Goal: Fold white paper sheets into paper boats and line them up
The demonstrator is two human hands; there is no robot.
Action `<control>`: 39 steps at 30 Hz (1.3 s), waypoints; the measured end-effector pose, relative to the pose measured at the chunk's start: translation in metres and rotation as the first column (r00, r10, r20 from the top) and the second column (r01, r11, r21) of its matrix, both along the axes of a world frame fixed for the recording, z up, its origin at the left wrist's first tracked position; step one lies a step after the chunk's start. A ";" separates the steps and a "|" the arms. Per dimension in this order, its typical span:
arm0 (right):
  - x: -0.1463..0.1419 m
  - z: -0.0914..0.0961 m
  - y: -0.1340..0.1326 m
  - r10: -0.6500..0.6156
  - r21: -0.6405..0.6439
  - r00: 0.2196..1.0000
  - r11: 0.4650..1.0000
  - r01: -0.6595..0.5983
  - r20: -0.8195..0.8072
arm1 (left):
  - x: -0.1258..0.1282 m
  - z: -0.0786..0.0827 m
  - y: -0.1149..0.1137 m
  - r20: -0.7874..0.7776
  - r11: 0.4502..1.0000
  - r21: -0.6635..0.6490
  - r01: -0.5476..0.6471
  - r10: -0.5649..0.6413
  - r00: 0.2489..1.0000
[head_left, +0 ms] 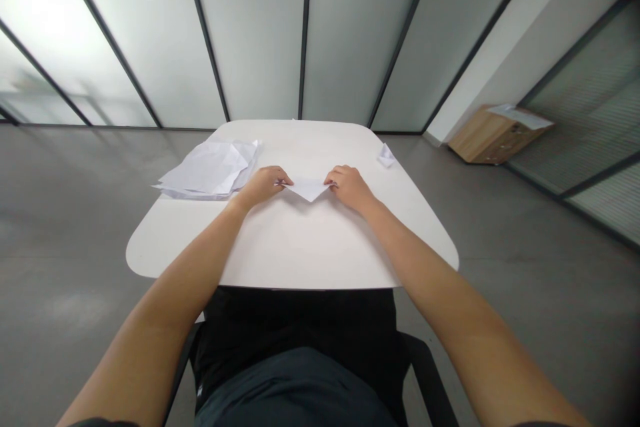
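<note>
Glass wall panels [250,33], frosted and framed in thin dark metal, rise well beyond both hands, and a smooth grey floor [75,213] spreads out below them. Far past the right hand, a light wood-grain box [487,137] sits against the wall with a white sheet [520,116] lying on top. Under the hands lies a broad white table [300,247] with a matte top and softly rounded corners. Just beyond and left of the left hand [263,187] rests a crumpled pile of thin white paper sheets [210,170]. Beyond the right hand [350,188], near the table edge, sits a small folded white paper scrap [385,156]. Between the hands lies a folded white paper piece [309,189], its crisp V-shaped point facing the person. Both hands are closed in a pinch, gripping its upper corners against the tabletop.
</note>
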State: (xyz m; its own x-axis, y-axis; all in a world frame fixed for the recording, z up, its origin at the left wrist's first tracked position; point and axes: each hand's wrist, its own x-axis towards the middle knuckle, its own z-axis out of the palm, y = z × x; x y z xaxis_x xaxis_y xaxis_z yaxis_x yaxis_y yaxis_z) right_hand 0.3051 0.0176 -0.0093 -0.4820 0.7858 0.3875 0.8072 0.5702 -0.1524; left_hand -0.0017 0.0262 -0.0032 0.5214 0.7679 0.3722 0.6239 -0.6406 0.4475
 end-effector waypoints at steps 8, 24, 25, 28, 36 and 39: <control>-0.004 -0.002 -0.003 0.051 -0.091 0.984 0.995 -0.035 0.170 | 0.003 -0.006 -0.003 -0.228 0.995 -0.086 0.057 -0.075 0.971; -0.007 0.001 -0.007 0.089 -0.131 0.991 0.989 -0.075 0.099 | 0.012 -0.009 -0.005 -0.312 0.999 0.020 0.050 -0.041 0.949; -0.007 0.002 -0.007 0.056 -0.137 0.995 0.990 -0.044 0.087 | 0.012 -0.009 -0.005 -0.311 0.999 0.024 0.025 -0.016 0.950; -0.007 0.003 -0.008 -0.058 -0.161 0.996 0.985 0.069 0.070 | 0.010 -0.009 -0.002 -0.311 0.997 0.031 -0.068 0.075 0.948; -0.009 -0.008 0.002 -0.167 -0.157 0.986 0.973 0.168 0.020 | 0.007 -0.014 0.004 -0.238 0.965 0.053 -0.256 0.261 0.936; -0.009 -0.011 0.004 -0.169 -0.145 0.986 0.975 0.168 0.007 | 0.009 -0.016 0.003 -0.230 0.962 0.071 -0.262 0.272 0.935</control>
